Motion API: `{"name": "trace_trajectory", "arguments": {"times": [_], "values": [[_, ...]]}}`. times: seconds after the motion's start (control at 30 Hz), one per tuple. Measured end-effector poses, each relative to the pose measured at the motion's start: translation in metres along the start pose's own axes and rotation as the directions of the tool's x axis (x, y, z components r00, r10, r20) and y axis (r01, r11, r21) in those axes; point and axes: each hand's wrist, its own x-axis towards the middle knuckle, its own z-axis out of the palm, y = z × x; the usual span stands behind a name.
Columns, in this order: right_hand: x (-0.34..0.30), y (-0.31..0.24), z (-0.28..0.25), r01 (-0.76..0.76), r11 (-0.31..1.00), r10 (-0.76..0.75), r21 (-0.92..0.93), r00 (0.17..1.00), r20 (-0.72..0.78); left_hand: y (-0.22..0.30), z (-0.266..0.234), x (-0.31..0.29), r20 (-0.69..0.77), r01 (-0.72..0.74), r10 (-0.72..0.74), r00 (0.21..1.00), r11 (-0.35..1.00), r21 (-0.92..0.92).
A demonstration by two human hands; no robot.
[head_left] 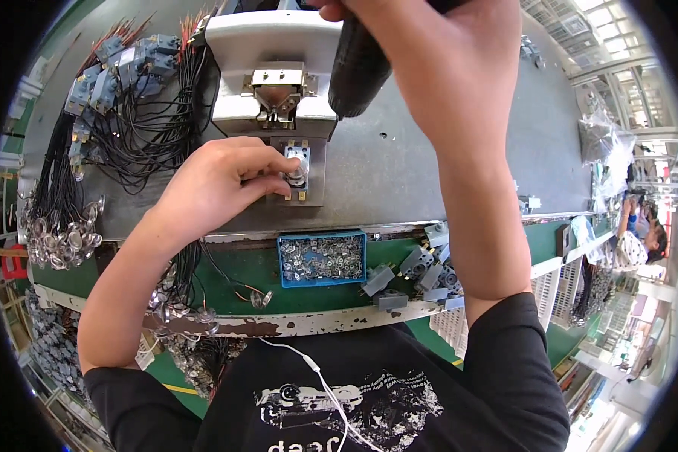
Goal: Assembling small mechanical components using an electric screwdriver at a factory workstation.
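Observation:
My left hand [217, 181] reaches in from the left, with thumb and index finger closed on a small grey component [297, 154] with a round metal disc and brass terminals. This component sits in a flat metal holder [317, 177] in front of a steel fixture. At the top edge my right hand [437, 9], partly cut off, is closed around a thick black tapered tool [358, 75]. The tool's rounded lower end hangs to the right of the fixture, apart from the component. Its working tip cannot be made out.
The steel fixture [275, 45] stands behind the holder. Grey cabled parts [128, 71] pile up at left. A blue tray [323, 284] of small metal pieces lies near me, with several grey switch-like parts [422, 264] beside it. Another person [640, 241] sits far right.

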Motion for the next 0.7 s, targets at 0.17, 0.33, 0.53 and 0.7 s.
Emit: {"name": "trace_trajectory", "arguments": {"times": [0.17,0.33,0.53,0.7], "values": [[-0.008,-0.015,-0.010,-0.059,0.998,0.055,0.027,0.990,0.127,0.001,-0.003,0.000,0.049,0.110,-0.107,0.993,0.992,-0.055],[-0.007,-0.017,-0.014,-0.119,0.991,0.098,0.063,0.959,0.264,-0.005,-0.003,-0.003,0.027,0.024,-0.023,0.999,1.000,-0.013],[-0.018,-0.005,0.021,-0.188,0.977,0.129,0.101,0.896,0.424,-0.002,-0.001,-0.002,0.034,0.118,-0.117,0.993,0.992,-0.043],[-0.023,0.013,0.037,-0.212,0.974,0.142,0.080,0.845,0.515,-0.004,0.001,-0.004,0.020,0.074,-0.074,0.997,0.997,0.025]]}}
